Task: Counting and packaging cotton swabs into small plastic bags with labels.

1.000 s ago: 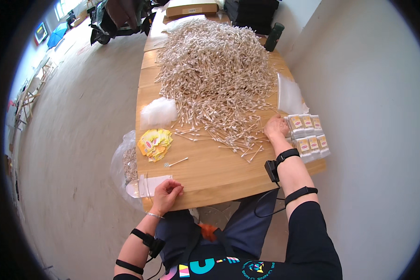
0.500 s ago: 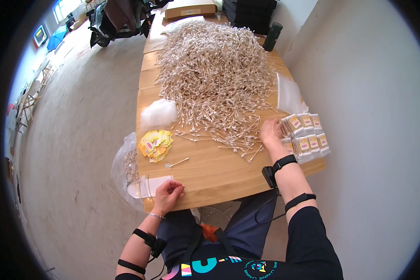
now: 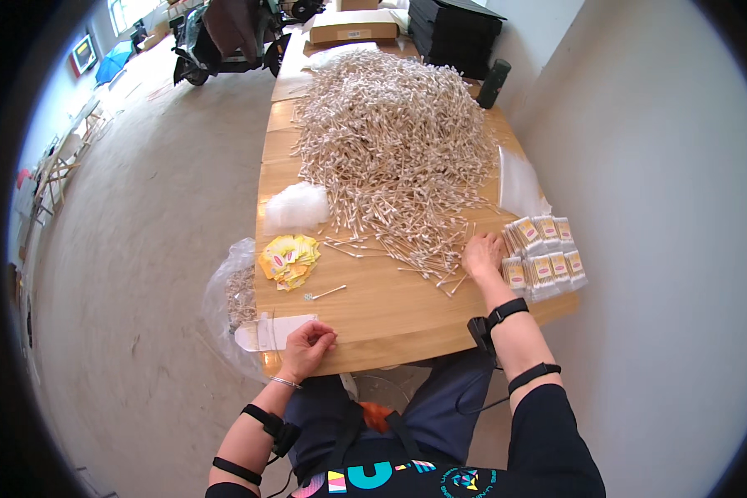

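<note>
Clear, yellow-labelled plastic packets point(image 3: 542, 270) at three o'clock are filled; white-tipped tan swabs point(image 3: 390, 124) at twelve lie loose — left hand point(image 3: 307, 347), right hand point(image 3: 483, 253) curled, grasp unclear.

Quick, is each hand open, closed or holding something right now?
Left hand: loosely closed by the flat white rectangular sheet; can't tell if anything's inside.
Right hand: beside clear plastic cotton-swab packs with yellow labels; can't tell open, closed or holding.

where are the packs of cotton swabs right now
In the head view, the packs of cotton swabs are at the right edge of the table, just right of the right hand.
</note>
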{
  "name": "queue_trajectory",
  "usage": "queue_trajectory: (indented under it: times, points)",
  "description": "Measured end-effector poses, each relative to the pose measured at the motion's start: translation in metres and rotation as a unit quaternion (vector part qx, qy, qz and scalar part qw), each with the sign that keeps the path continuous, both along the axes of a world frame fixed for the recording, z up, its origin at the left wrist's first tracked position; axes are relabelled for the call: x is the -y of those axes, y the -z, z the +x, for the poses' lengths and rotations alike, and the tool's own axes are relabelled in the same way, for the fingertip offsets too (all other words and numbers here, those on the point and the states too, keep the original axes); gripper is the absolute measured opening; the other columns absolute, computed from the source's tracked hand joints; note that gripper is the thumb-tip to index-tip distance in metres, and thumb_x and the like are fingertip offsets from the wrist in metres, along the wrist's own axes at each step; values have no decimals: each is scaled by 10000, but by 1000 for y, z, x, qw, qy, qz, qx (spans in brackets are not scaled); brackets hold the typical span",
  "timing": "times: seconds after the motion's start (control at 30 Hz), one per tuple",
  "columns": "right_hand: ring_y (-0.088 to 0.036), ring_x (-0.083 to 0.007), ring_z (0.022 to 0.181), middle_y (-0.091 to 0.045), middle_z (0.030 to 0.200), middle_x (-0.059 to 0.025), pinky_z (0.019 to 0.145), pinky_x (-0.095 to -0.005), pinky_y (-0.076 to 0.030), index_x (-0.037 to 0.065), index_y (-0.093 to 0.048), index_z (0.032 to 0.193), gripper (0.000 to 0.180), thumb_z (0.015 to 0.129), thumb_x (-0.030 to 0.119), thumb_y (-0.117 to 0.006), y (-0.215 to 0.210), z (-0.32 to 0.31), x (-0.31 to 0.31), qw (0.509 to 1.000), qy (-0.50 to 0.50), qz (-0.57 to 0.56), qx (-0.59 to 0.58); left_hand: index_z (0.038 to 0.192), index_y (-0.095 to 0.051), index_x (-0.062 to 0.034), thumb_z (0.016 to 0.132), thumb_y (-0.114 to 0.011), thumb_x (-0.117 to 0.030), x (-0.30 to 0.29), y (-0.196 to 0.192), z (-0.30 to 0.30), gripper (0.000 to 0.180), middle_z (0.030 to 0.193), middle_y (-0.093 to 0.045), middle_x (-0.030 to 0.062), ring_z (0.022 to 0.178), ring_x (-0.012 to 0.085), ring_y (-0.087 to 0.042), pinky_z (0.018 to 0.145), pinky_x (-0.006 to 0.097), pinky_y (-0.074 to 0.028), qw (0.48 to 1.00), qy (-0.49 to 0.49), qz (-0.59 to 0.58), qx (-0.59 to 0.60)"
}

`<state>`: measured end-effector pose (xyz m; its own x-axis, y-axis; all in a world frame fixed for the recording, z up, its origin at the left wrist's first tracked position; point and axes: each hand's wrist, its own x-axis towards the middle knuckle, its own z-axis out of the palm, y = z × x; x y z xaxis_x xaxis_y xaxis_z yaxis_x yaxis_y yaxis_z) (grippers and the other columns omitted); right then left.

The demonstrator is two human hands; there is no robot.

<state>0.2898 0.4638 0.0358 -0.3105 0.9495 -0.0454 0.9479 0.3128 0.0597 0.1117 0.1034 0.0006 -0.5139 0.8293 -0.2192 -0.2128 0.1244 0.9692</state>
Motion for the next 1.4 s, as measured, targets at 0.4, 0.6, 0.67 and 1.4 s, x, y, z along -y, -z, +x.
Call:
queue_trajectory:
  times: [0.4, 0.6, 0.67, 1.4]
  points:
    - [-423, -427, 1159, -466, 1212, -231, 1011, -468, -351, 76, -545, 1204, 456, 768, 209, -575, -40, -121, -19, 927, -222, -90, -288, 930, -617, -2, 866, -630, -30, -1, -11, -1, 71, 826, -647, 34, 734, 78, -613, 662, 213, -517, 1000, 12, -25, -10]
    - [-219, -408, 1327, -266, 1415, -177, 1028, -583, -279, 228, -311, 1421, 811, 745, 477, -684, -97, -199, -28, 972, -140, -58, -181, 927, -603, 0, 866, -618, 0, 4, -11, 3, 62, 831, -650, 41, 723, 89, -619, 669, 214, -511, 998, 9, -49, -35]
    - [-173, -396, 1358, -241, 1431, -156, 1041, -594, -259, 237, -302, 1419, 793, 762, 444, -694, -98, -211, -28, 976, -83, -125, -155, 933, -607, 2, 868, -617, 2, 4, -7, 5, 65, 840, -655, 40, 729, 89, -624, 669, 211, -514, 998, 5, -51, -25]
    - [-474, -257, 1019, -518, 1076, -51, 845, -384, -423, 112, -618, 917, 200, 722, 79, -582, -41, -103, 68, 818, -500, 207, -195, 932, -600, 6, 871, -611, -4, 1, -11, 4, 63, 797, -638, 29, 692, 78, -609, 639, 211, -499, 998, 8, -27, -54]
